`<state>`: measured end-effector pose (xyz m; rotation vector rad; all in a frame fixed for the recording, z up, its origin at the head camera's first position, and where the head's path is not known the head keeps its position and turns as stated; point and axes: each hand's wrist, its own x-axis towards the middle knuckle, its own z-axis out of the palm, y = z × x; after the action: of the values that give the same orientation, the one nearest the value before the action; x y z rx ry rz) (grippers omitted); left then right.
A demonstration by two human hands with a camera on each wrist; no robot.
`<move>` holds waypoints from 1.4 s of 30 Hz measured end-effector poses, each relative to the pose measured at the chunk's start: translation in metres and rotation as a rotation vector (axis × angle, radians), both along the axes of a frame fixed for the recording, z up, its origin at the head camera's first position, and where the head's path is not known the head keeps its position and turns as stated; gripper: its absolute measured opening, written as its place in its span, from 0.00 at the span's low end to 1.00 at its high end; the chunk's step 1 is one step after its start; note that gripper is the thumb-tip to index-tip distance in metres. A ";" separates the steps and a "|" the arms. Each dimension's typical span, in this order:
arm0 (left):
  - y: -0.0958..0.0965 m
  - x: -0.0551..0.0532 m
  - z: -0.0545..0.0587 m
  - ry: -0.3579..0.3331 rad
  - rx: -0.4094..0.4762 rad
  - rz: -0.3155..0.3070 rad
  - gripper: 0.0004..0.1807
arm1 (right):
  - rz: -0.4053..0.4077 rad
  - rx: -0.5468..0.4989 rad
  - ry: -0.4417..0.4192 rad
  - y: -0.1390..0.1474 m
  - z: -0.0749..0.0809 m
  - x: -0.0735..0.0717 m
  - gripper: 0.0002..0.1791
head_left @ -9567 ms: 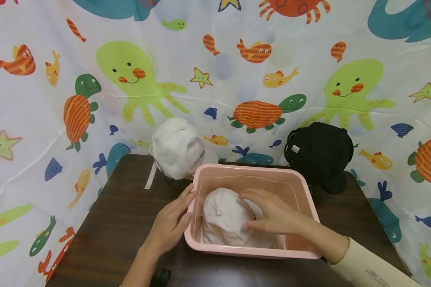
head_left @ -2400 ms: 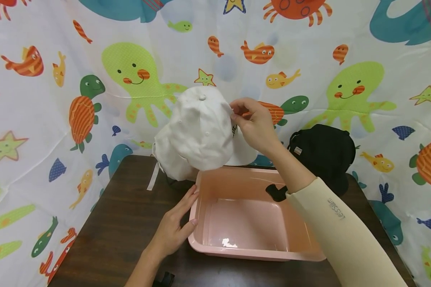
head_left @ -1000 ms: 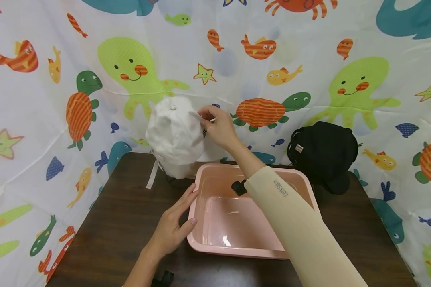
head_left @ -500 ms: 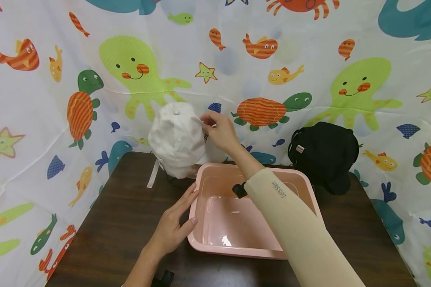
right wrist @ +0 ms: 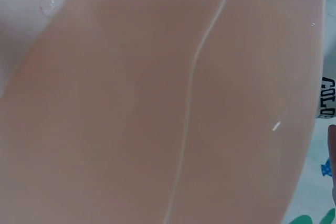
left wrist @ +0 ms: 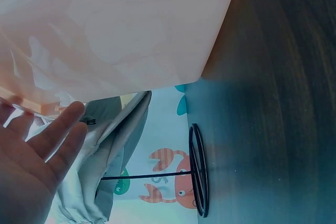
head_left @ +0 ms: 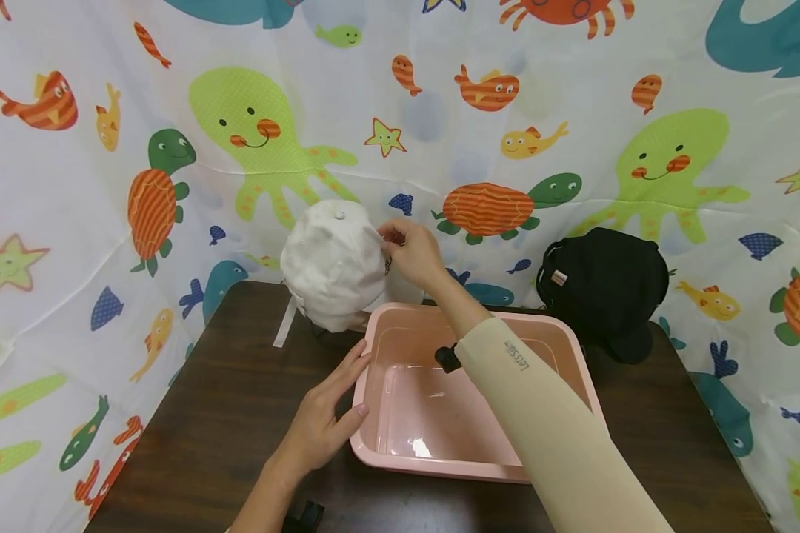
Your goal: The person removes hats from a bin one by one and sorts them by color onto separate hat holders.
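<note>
My right hand [head_left: 413, 252] pinches the front edge of a white baseball cap [head_left: 336, 259], just above where the brim meets the crown with its dark lettering. This cap sits over another white cap, of which little shows beyond a hanging white strap [head_left: 284, 323]. In the left wrist view the caps [left wrist: 89, 166] appear from below, by a black wire stand [left wrist: 198, 171]. My left hand [head_left: 323, 414] rests with extended fingers against the left rim of a pink plastic tub [head_left: 440, 466]. The right wrist view mostly holds the tub's inner wall [right wrist: 136, 103], with cap lettering at its edge.
A black cap [head_left: 600, 285] stands at the back right of the dark wooden table [head_left: 213, 437]. Behind the table hangs a white curtain [head_left: 440, 44] printed with sea animals. A black strap piece [head_left: 447, 359] hangs from my right wrist over the tub.
The white cap lay in the tub earlier; my right hand has lifted it out and carried it left onto the other white cap, lowering it slightly lately. My left hand has stayed at the rim.
</note>
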<state>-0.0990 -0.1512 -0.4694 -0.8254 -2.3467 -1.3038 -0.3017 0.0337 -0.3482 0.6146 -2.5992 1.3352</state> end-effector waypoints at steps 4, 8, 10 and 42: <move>0.000 0.000 0.000 0.003 -0.004 0.003 0.36 | 0.000 0.005 -0.005 0.001 -0.003 0.000 0.10; 0.000 0.001 0.000 0.002 -0.008 0.002 0.36 | -0.004 0.012 -0.005 0.001 -0.007 0.000 0.11; 0.000 0.001 0.001 0.003 -0.008 0.002 0.36 | -0.008 0.016 -0.001 0.001 -0.009 0.000 0.11; -0.005 0.001 0.014 0.039 -0.144 0.049 0.37 | 0.013 0.142 -0.055 0.060 0.029 0.012 0.15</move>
<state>-0.0978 -0.1560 -0.4556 -0.8214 -2.4361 -1.1003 -0.2900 0.0941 -0.3187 0.6248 -2.7568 1.1943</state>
